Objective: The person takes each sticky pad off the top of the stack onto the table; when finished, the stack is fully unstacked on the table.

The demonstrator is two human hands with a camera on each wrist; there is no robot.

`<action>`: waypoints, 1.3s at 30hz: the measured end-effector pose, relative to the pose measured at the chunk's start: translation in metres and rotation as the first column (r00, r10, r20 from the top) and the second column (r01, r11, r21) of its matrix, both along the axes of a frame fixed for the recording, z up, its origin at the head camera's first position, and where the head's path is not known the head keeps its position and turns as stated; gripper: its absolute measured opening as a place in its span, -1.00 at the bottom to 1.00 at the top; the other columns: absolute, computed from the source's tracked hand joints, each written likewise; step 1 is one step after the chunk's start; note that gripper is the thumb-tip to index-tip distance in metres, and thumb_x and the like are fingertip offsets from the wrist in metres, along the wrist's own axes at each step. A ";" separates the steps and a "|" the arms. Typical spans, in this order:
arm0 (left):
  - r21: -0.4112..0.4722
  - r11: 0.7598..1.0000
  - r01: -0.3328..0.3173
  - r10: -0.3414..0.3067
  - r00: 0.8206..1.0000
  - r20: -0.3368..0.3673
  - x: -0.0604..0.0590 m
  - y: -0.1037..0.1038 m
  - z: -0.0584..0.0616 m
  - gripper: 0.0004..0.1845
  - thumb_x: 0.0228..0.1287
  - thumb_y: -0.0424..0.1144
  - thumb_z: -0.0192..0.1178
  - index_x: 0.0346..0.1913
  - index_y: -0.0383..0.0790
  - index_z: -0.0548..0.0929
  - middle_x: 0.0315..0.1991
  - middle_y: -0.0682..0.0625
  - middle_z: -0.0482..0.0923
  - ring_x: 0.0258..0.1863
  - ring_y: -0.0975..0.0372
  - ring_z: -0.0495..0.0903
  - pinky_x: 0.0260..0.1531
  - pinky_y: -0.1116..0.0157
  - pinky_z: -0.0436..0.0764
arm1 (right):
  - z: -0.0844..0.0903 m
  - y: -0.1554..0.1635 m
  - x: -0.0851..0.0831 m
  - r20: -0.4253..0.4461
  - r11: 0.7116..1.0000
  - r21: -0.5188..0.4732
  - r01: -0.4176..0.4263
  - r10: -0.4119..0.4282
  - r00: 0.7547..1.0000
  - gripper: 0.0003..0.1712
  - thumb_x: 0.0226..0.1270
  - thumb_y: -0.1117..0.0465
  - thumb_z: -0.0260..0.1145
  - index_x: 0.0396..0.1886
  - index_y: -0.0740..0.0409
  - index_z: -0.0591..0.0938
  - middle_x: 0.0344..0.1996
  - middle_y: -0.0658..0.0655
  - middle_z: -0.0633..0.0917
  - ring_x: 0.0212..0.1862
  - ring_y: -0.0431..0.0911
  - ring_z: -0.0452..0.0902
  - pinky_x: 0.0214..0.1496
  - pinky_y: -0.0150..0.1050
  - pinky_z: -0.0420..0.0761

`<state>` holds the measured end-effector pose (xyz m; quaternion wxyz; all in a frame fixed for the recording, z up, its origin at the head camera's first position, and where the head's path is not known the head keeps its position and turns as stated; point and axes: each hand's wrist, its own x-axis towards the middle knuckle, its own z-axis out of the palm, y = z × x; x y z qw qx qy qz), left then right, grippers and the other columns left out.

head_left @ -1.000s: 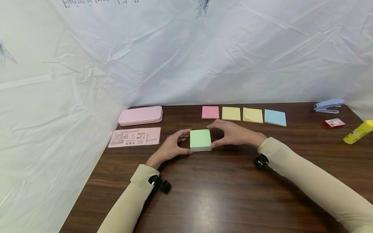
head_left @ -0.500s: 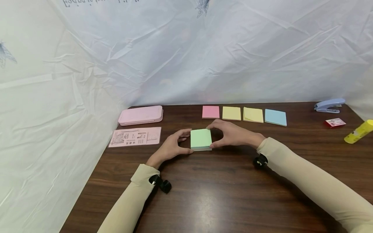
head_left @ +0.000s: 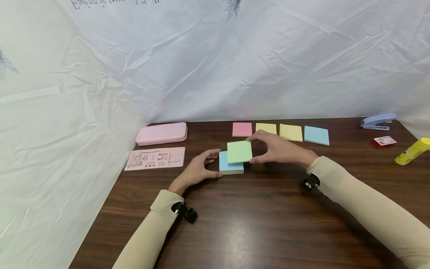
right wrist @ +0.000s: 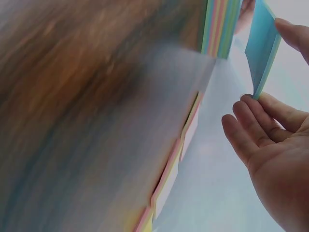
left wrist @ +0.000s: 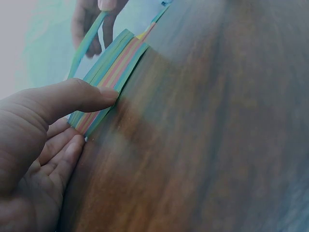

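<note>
Green paper, a thin green stack (head_left: 239, 151), is pinched by the right hand (head_left: 280, 151) and held just above the multicoloured note pad (head_left: 231, 167), shifted a little right and away. The left hand (head_left: 198, 172) grips the pad's left edge with thumb and fingers, pressing it on the dark tabletop (head_left: 255, 220). Behind the right hand lies a row of coloured notes (head_left: 291, 132)

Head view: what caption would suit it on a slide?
Right hand lifts green sticky notes off the pad the left hand steadies.
</note>
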<state>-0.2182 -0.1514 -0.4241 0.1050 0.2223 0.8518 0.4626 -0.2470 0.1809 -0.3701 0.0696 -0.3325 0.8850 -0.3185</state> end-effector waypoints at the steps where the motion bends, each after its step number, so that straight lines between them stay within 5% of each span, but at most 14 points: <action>1: -0.001 1.000 0.001 -0.001 1.000 -0.002 0.000 0.000 0.000 -0.07 0.17 -0.30 0.60 0.60 -0.17 0.38 0.45 -0.16 0.47 0.41 0.04 0.50 0.43 0.16 0.48 | 0.001 0.004 0.000 0.001 1.000 -0.004 0.008 -0.008 1.000 -0.10 0.23 -0.10 0.65 0.46 0.20 0.53 0.32 0.17 0.56 0.32 0.11 0.50 0.35 0.19 0.56; 17: 0.002 1.000 -0.004 0.004 1.000 0.008 0.001 -0.001 0.000 -0.07 0.17 -0.29 0.59 0.60 -0.12 0.39 0.46 -0.14 0.46 0.41 0.04 0.50 0.43 0.16 0.48 | -0.002 0.054 -0.003 0.001 0.992 0.041 0.121 -0.122 0.993 -0.06 0.23 -0.11 0.65 0.44 0.27 0.50 0.30 0.23 0.56 0.30 0.17 0.52 0.32 0.24 0.57; 39: -0.004 1.000 0.003 -0.003 1.000 -0.003 0.001 0.000 0.000 -0.07 0.18 -0.29 0.60 0.60 -0.15 0.39 0.48 -0.15 0.45 0.41 0.02 0.50 0.43 0.14 0.49 | -0.018 0.047 -0.014 0.003 0.989 0.113 0.097 -0.098 0.995 -0.12 0.28 -0.03 0.61 0.43 0.39 0.52 0.32 0.35 0.55 0.34 0.23 0.48 0.37 0.25 0.51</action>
